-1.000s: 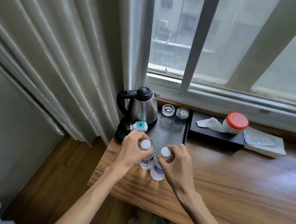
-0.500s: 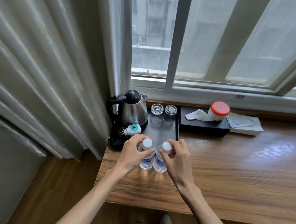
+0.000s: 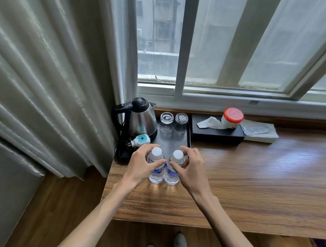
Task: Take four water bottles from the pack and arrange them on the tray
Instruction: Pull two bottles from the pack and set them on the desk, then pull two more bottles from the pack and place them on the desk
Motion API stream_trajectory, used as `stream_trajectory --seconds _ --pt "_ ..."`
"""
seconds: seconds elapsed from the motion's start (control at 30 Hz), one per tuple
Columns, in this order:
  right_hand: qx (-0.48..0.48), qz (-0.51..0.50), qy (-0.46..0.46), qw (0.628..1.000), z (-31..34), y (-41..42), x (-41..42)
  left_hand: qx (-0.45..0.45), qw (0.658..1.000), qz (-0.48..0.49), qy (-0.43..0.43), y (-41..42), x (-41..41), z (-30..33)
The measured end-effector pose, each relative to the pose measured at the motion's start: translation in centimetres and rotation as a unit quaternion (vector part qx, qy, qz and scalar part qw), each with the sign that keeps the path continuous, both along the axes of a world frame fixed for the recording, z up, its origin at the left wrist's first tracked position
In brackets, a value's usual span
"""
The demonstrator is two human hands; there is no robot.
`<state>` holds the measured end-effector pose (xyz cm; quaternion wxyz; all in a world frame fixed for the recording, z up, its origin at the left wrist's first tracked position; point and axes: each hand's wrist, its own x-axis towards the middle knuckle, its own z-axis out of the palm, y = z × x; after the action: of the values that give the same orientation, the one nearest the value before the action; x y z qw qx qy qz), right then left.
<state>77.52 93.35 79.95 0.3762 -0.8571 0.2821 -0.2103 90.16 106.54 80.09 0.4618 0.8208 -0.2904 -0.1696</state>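
Hanging at far left, a grey-green curtain (image 3: 45, 83), folds reaching down beside the wooden worktop (image 3: 258, 174). Next along, at the worktop's back left corner, a steel kettle (image 3: 141, 121) with black handle, and a white and teal plug (image 3: 140, 140) lying in front of it, both on the black tray (image 3: 176, 141). At the tray's far end, two upturned glasses (image 3: 173, 120) side by side, just right of the kettle. Near edge of the tray partly hidden by the bottles and fingers.

Left hand (image 3: 142, 166) wrapped round the left bottle (image 3: 157, 170), thumb across its front, gripping it below the white cap. Right hand (image 3: 190, 169) curled on the right bottle (image 3: 172, 171), thumb and fingertips closed about its shoulder. Both bottles upright, touching each other, bases on the wood just in front of the tray, not on it. Cannot tell whether either base overlaps the tray's lip.

Further right, a black tissue box (image 3: 215, 137) just beside the tray, white tissue poking out, a red-lidded jar (image 3: 232, 117) lying atop it, a folded paper packet (image 3: 259, 131) beyond. Window (image 3: 229, 41) above.

Against half a second before: same grips, same two bottles, now standing closer together and nearer the tray's front edge; kettle, glasses, box and jar unmoved on the worktop.
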Motion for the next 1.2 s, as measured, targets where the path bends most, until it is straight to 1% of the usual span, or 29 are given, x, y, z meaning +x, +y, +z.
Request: stream_trajectory --seconds 0.07,0.13,0.2,0.27,0.33,0.43,0.53,0.63,0.73,0.87,1.03,1.2 --pt "0.007 -0.002 -0.003 1.000 0.2 -0.1 -0.7 0.001 0.999 0.005 -0.031 0.4 -0.5 0.6" --pt "0.009 -0.010 -0.007 1.000 0.2 -0.2 -2.0 -0.010 0.992 0.012 -0.128 1.1 -1.9 1.4" --pt "0.016 -0.021 -0.018 0.999 0.1 -0.4 -3.6 -0.028 0.974 0.011 -0.224 1.6 -4.0 2.6" --pt "0.027 -0.038 -0.030 0.998 0.0 -0.9 -5.5 -0.048 0.967 -0.021 -0.249 0.9 -6.6 3.7" --pt "0.046 -0.064 -0.031 0.996 -0.4 -2.0 -8.5 -0.049 0.973 -0.075 -0.214 -1.3 -9.5 4.0" --pt "0.072 -0.105 -0.011 0.992 -1.0 -4.6 -13.9 -0.003 0.980 -0.150 -0.131 -6.0 -14.0 3.3" --pt "0.098 -0.152 0.015 0.983 -1.5 -8.2 -20.4 0.056 0.965 -0.225 -0.123 -11.2 -18.7 1.9" --pt "0.121 -0.201 0.040 0.971 -1.9 -11.9 -27.7 0.101 0.951 -0.274 -0.101 -16.3 -23.9 0.6" --pt "0.133 -0.242 0.057 0.960 -2.1 -15.5 -34.5 0.136 0.935 -0.310 -0.106 -21.0 -28.8 -0.6" --pt "0.143 -0.289 0.094 0.942 -2.3 -20.2 -42.4 0.163 0.915 -0.348 -0.121 -27.2 -34.2 -1.2" --pt "0.172 -0.339 0.119 0.917 -2.2 -25.0 -50.6 0.171 0.897 -0.388 -0.126 -34.3 -40.4 -1.4" --pt "0.194 -0.394 0.141 0.887 -3.0 -29.5 -58.0 0.180 0.861 -0.456 -0.136 -41.7 -47.1 -1.1"
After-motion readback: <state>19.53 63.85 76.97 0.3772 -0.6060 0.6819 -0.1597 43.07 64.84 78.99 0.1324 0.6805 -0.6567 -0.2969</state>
